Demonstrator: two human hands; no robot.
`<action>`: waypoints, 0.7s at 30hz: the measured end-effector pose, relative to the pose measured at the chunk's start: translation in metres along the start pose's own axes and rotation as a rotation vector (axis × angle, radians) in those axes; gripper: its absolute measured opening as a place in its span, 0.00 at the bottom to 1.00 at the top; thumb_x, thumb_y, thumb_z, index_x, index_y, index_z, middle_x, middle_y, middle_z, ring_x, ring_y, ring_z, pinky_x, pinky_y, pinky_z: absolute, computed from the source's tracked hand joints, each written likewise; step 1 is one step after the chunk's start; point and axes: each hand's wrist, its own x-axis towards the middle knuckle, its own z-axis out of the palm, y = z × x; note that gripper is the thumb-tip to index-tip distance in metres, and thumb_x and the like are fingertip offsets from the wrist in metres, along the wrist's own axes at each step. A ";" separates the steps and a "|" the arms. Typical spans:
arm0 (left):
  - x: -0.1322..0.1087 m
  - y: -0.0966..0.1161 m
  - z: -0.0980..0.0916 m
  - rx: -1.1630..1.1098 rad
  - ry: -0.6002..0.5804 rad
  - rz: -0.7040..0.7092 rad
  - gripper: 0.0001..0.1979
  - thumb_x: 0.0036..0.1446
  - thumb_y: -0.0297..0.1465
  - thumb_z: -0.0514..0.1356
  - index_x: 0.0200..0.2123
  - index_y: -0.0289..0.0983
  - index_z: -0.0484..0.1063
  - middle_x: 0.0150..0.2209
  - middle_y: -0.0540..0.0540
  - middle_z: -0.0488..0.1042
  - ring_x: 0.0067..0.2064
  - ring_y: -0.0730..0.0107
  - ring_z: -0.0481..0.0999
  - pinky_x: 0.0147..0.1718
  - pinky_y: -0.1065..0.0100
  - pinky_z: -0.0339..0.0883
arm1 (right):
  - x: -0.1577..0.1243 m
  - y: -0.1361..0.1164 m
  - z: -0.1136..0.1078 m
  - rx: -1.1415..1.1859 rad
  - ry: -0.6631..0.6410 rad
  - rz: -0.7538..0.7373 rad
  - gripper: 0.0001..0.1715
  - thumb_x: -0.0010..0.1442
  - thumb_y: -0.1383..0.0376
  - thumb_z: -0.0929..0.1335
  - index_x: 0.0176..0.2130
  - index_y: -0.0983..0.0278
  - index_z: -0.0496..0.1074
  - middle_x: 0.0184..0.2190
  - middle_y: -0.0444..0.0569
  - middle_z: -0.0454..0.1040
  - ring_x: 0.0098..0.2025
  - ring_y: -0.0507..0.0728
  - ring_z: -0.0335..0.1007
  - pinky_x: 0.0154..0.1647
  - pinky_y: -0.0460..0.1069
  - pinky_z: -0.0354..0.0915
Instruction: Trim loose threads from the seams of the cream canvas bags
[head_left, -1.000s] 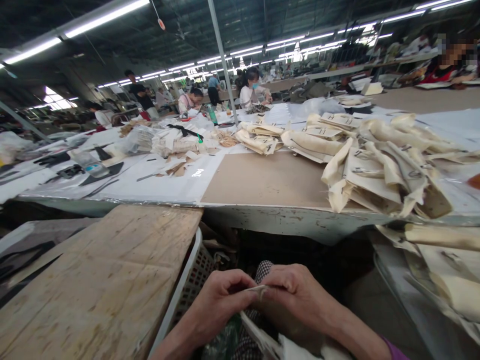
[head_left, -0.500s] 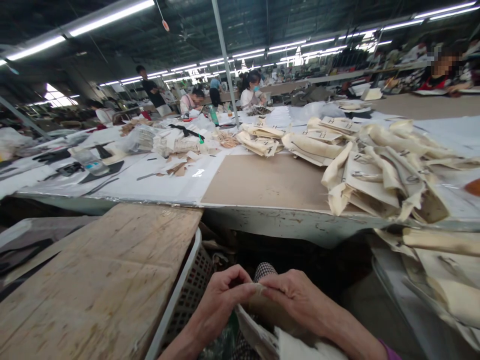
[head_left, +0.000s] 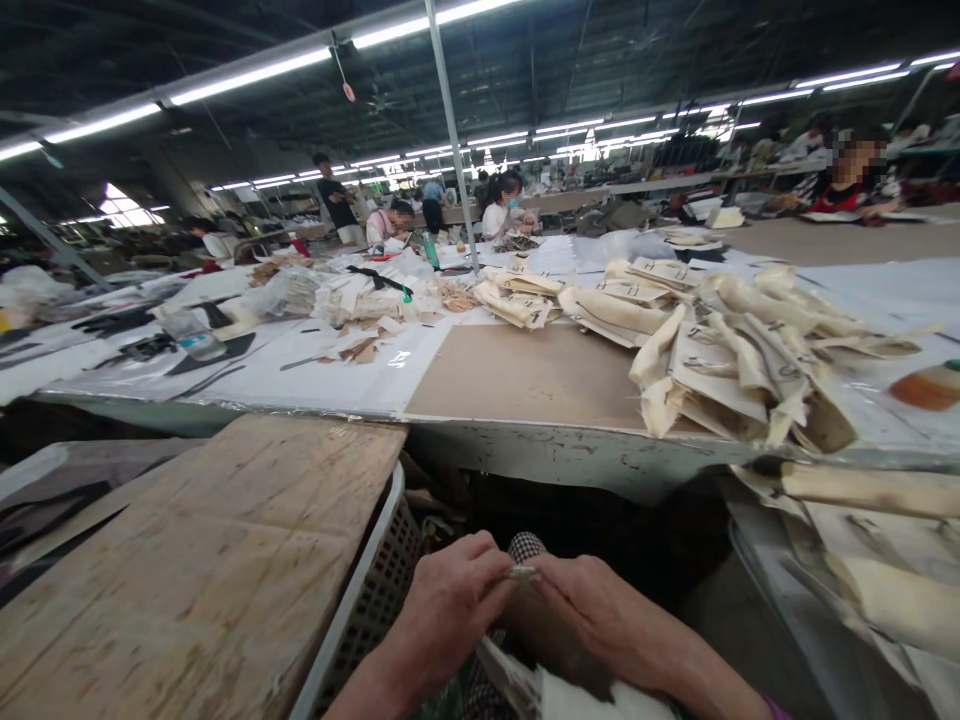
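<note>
Over my lap, my left hand (head_left: 457,598) and my right hand (head_left: 589,607) meet at the edge of a cream fabric piece (head_left: 551,635). Both hands are closed, with fingers and thumbs pinching that edge close together. The piece hangs down between my wrists, its inner face in brownish shade. Lower down, a pale ragged flap (head_left: 600,697) of cloth spreads toward me. Checked cloth (head_left: 527,545) covers my leg behind the hands. What lies under the fingertips is hidden.
A cream fabric pile (head_left: 742,360) with dark markings lies on the long table (head_left: 360,385); more fabric pieces (head_left: 877,540) sit lower right. To my left, a wooden board (head_left: 202,560) rests over a white plastic basket (head_left: 375,560). Several people work farther back.
My fingers have drawn in closer along the fabric edge, and the left hand's finger-and-thumb loop has closed. The view has tilted slightly.
</note>
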 end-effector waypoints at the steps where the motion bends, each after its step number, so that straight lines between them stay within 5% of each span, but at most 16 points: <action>1: -0.001 0.002 0.000 0.046 -0.006 0.025 0.12 0.63 0.31 0.57 0.31 0.38 0.79 0.32 0.47 0.74 0.35 0.68 0.73 0.35 0.71 0.61 | -0.002 -0.001 0.001 0.000 0.008 -0.004 0.18 0.73 0.62 0.54 0.37 0.61 0.68 0.31 0.42 0.73 0.30 0.52 0.66 0.32 0.45 0.60; 8: -0.012 0.009 0.012 -0.070 0.018 0.039 0.16 0.64 0.32 0.54 0.31 0.38 0.80 0.31 0.46 0.73 0.35 0.68 0.73 0.34 0.72 0.63 | -0.017 -0.006 0.008 0.027 0.058 -0.019 0.20 0.74 0.62 0.53 0.41 0.61 0.70 0.36 0.44 0.76 0.37 0.54 0.71 0.41 0.47 0.62; 14: -0.011 0.018 0.026 -0.420 0.231 -0.203 0.11 0.55 0.30 0.58 0.23 0.37 0.76 0.28 0.49 0.69 0.33 0.67 0.69 0.33 0.69 0.61 | -0.022 -0.011 0.010 0.046 0.086 -0.011 0.18 0.73 0.61 0.54 0.44 0.60 0.69 0.37 0.44 0.77 0.38 0.54 0.73 0.40 0.47 0.63; 18: -0.008 0.019 0.011 -0.617 0.119 -0.292 0.06 0.46 0.28 0.61 0.20 0.36 0.73 0.25 0.52 0.67 0.32 0.68 0.67 0.31 0.69 0.59 | -0.023 -0.015 0.010 0.028 0.083 -0.014 0.20 0.74 0.60 0.54 0.40 0.60 0.70 0.34 0.43 0.76 0.35 0.53 0.72 0.37 0.46 0.62; 21: -0.014 0.020 0.001 -0.632 0.032 -0.255 0.06 0.50 0.31 0.63 0.25 0.36 0.78 0.29 0.51 0.70 0.35 0.67 0.69 0.35 0.69 0.61 | -0.025 -0.018 0.010 0.009 0.098 -0.021 0.20 0.74 0.60 0.54 0.41 0.59 0.70 0.34 0.41 0.77 0.35 0.52 0.72 0.38 0.45 0.63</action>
